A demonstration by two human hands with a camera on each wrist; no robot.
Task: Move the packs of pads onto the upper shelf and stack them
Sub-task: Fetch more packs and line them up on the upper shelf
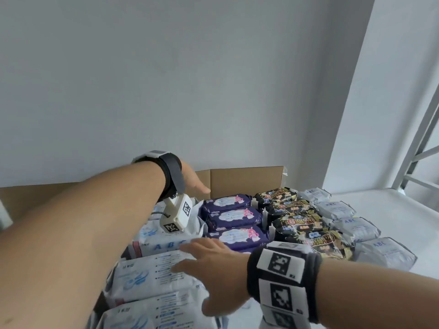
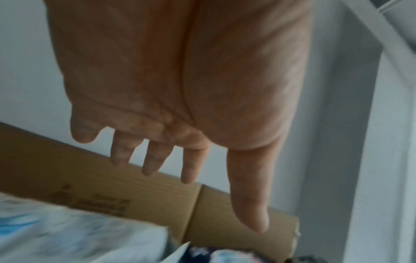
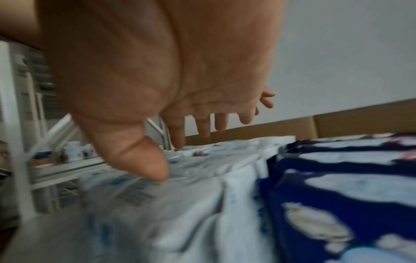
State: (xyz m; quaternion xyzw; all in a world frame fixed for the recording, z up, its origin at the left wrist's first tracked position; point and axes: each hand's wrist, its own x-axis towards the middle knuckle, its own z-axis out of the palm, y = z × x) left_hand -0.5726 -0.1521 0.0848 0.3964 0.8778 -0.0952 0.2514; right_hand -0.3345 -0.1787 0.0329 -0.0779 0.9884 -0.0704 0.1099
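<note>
While the right hand [image 1: 211,276] lies flat with straight fingers on a white pack [image 1: 152,279] (blue print, crinkled wrapper), it grasps nothing. That pack tops a pile at the left of the white shelf [image 1: 389,210], beside rows of purple packs [image 1: 234,218], black packs [image 1: 297,222] and grey packs [image 1: 354,229]. Raised above the packs, the left hand [image 1: 192,181] is spread and empty before a cardboard box [image 1: 247,181]. Only the right wrist view shows the thumb [image 3: 144,160] touching the wrapper; only the head view shows the black and grey rows.
</note>
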